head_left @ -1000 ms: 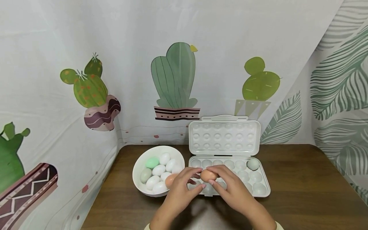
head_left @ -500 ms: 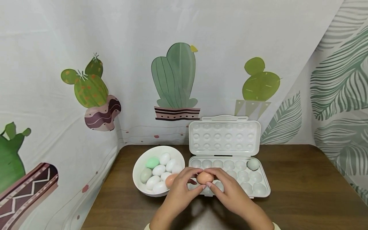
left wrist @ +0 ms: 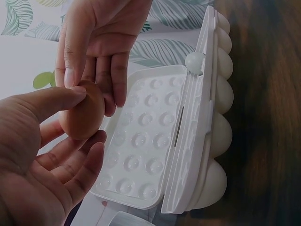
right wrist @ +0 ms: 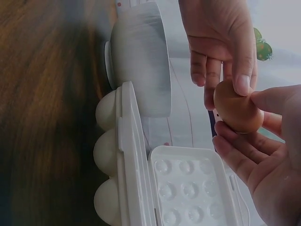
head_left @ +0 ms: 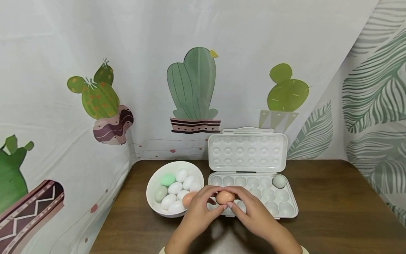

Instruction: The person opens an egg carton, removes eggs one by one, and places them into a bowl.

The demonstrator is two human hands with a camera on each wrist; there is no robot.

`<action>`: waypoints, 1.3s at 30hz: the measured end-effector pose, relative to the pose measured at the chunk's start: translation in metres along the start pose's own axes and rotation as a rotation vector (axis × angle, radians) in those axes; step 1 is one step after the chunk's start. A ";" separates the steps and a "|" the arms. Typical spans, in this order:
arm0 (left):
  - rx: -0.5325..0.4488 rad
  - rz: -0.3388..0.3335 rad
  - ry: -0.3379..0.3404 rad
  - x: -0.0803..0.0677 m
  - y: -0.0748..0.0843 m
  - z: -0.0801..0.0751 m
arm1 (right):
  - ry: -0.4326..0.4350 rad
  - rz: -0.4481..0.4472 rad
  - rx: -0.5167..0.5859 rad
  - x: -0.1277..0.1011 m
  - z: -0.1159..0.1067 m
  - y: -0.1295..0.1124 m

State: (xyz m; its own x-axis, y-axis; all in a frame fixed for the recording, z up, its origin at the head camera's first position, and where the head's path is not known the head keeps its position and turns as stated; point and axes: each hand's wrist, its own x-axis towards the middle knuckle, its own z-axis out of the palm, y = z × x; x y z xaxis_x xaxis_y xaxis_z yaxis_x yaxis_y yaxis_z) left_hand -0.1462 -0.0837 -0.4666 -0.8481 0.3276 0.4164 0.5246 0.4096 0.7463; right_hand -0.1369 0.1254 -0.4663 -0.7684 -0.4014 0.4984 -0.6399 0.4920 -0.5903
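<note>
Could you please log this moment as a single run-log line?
left hand: holds brown egg | right hand: holds same egg | egg: above egg tray | bowl: eggs inside

Hands hide egg tray point(head_left: 293, 208) front-left cells; wrists cut off at head view's bottom edge below tray.
</note>
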 end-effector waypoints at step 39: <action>0.025 -0.158 0.126 0.004 -0.013 -0.024 | 0.133 0.129 -0.185 -0.002 -0.023 0.039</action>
State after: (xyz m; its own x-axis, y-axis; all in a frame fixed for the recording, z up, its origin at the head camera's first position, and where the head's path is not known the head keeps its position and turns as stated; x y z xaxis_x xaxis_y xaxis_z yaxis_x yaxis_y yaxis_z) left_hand -0.1585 -0.1082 -0.4616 -0.9216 0.1493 0.3582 0.3849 0.4691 0.7948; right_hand -0.1603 0.1634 -0.4755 -0.8276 -0.2271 0.5133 -0.5153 0.6701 -0.5343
